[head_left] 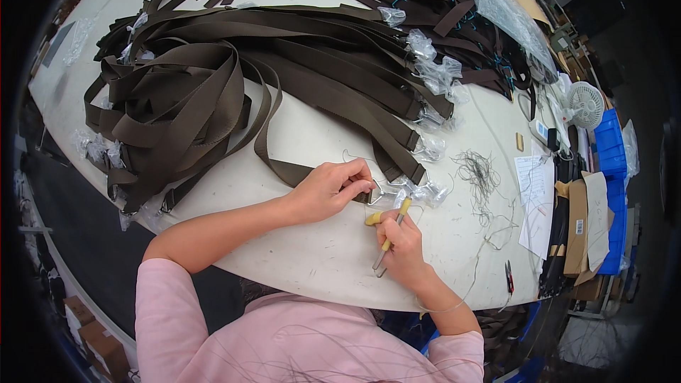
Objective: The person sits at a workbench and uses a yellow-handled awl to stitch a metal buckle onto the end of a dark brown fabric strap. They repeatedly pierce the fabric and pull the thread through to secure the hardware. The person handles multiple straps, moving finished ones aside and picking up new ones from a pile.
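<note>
Pink shirt sits at 6 o'clock, left hand grip pinches brown strap end just off centre toward 5 o'clock, right hand wraps yellow-handled tool; strap likely light, floppy, best held near the end.

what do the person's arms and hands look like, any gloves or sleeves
The left hand and right hand are bare, with no gloves. The pale pink left sleeve and right sleeve are plain where visible and leave both forearms uncovered. A thin line crosses the right forearm; I can't tell whether it's thread or a band.
</note>
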{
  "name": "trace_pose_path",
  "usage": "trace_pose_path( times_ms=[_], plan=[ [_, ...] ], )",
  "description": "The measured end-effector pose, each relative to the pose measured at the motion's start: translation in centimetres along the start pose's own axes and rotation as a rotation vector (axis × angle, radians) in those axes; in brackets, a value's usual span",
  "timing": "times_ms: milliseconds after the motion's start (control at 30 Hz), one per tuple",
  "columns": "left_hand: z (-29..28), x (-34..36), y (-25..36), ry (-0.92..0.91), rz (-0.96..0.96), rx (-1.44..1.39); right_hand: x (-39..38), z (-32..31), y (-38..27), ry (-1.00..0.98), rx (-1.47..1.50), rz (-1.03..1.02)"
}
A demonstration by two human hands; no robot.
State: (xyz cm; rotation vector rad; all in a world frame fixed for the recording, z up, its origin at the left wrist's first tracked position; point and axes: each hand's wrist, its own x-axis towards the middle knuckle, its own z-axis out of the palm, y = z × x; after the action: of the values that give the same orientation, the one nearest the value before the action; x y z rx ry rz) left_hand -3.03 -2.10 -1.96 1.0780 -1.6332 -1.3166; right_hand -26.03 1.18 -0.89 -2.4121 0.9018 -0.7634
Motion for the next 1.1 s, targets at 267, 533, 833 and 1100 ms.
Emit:
trace_pose_path(
  times_ms=[267, 533, 833, 1100],
  plan=[
    [0.1, 0.3, 0.4, -0.013, -0.003, 0.04, 0.2, 0.1, 0.3, -0.033, -0.003, -0.049],
    [0.0, 0.2, -0.1, 0.043, 0.036, 0.032, 1.9, -3.2, 0.6, 0.116, -0.066, -0.118],
    [-0.5, 0.2, 0.7, 0.025, -0.097, -0.03, 4.0, -3.2, 1.3, 0.358, 0.771, 0.419],
    [-0.6, 0.1, 0.5, 0.037, -0.121, -0.011, 4.7, -0.3, 1.4, 0.249, 0.689, 0.598]
  ],
)
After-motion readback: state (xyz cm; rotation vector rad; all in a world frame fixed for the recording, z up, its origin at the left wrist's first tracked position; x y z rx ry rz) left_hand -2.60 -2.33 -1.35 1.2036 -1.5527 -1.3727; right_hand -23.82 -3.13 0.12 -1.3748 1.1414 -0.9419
